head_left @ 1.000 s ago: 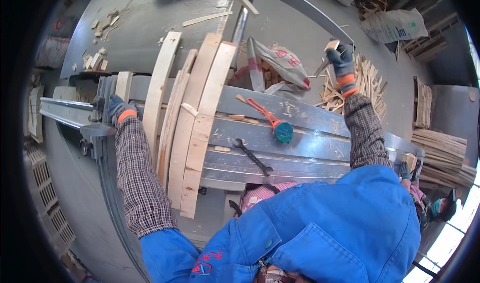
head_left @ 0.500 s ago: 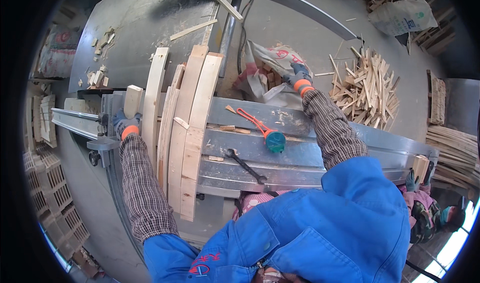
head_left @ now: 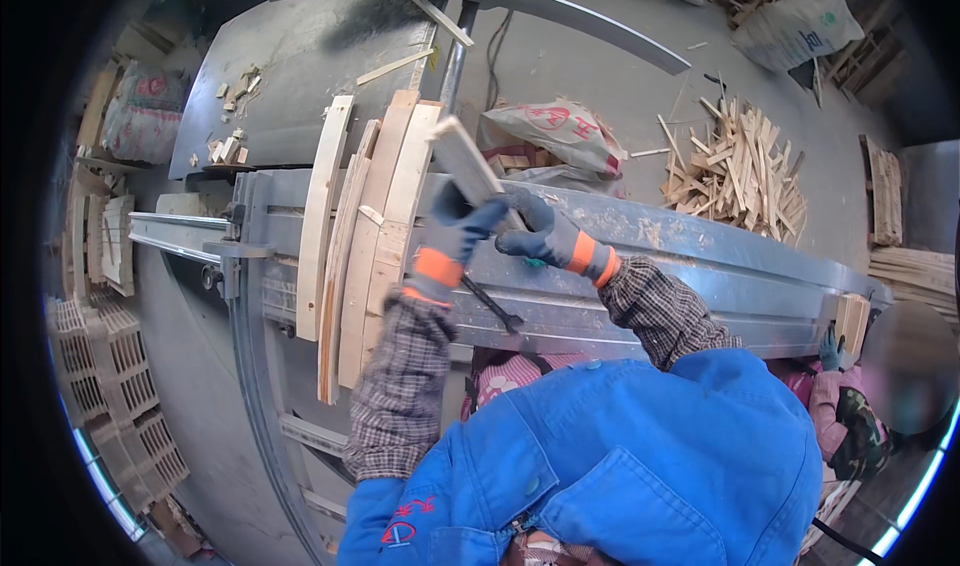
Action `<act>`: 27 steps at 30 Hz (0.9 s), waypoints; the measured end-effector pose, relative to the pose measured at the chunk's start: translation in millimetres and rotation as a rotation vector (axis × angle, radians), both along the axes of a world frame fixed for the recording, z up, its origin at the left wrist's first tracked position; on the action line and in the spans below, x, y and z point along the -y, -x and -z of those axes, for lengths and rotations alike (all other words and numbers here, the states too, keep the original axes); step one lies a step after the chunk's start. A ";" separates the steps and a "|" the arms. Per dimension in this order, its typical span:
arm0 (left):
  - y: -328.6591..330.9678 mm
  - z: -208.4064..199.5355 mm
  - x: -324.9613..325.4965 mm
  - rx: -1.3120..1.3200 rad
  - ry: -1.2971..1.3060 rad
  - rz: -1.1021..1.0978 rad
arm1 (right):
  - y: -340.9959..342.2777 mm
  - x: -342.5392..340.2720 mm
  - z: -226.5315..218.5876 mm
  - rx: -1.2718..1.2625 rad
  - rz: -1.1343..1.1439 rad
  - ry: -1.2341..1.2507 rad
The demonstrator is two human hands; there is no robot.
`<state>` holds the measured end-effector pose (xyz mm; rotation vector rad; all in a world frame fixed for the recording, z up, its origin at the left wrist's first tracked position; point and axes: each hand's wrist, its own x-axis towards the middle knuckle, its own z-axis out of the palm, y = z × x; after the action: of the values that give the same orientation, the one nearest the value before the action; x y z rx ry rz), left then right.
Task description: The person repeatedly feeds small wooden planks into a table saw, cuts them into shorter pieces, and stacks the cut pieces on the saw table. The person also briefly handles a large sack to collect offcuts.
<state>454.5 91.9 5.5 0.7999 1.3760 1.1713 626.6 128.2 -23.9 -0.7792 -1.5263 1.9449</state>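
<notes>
A short wooden block (head_left: 464, 154) is held up at a slant above the metal table (head_left: 680, 256). Around its left side my left hand (head_left: 462, 228), in a grey glove with an orange cuff, is closed. My right hand (head_left: 545, 234), gloved alike, grips its lower end with bent fingers. Several long wooden planks (head_left: 408, 181) lie side by side just left of my hands. Below them a dark wrench (head_left: 492, 304) rests on the table, its upper part covered by my left hand. A bit of a green thing (head_left: 535, 263) shows under my right hand.
Beyond the table lies a white sack (head_left: 555, 131) with wood pieces, beside a pile of thin wood strips (head_left: 735, 176). At the left a metal rail (head_left: 180, 234) sticks out. A co-worker's gloved hand (head_left: 831, 349) touches wooden blocks (head_left: 852, 321) at the right end.
My left hand has carried the wooden block rightward from beyond the planks' left side. My right hand has left the sack and come back to grip the block. The sack's opening has sagged.
</notes>
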 end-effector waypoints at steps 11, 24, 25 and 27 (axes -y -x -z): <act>-12.5 52.2 79.9 0.044 0.148 -0.079 | -323.1 59.3 42.6 0.974 0.870 -0.102; 55.5 87.3 132.3 -0.683 0.049 -0.238 | -567.2 80.1 68.5 1.720 1.175 -0.436; 53.9 96.6 130.1 -0.701 0.060 -0.199 | -530.1 53.7 59.0 1.550 1.100 -0.499; 39.3 128.2 125.8 -0.669 0.068 -0.283 | -454.5 0.6 57.5 1.072 0.959 -0.485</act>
<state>415.3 -33.9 -122.7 1.0224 2.1226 1.1035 1081.0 127.6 -81.4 -1.9853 -1.5299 0.3741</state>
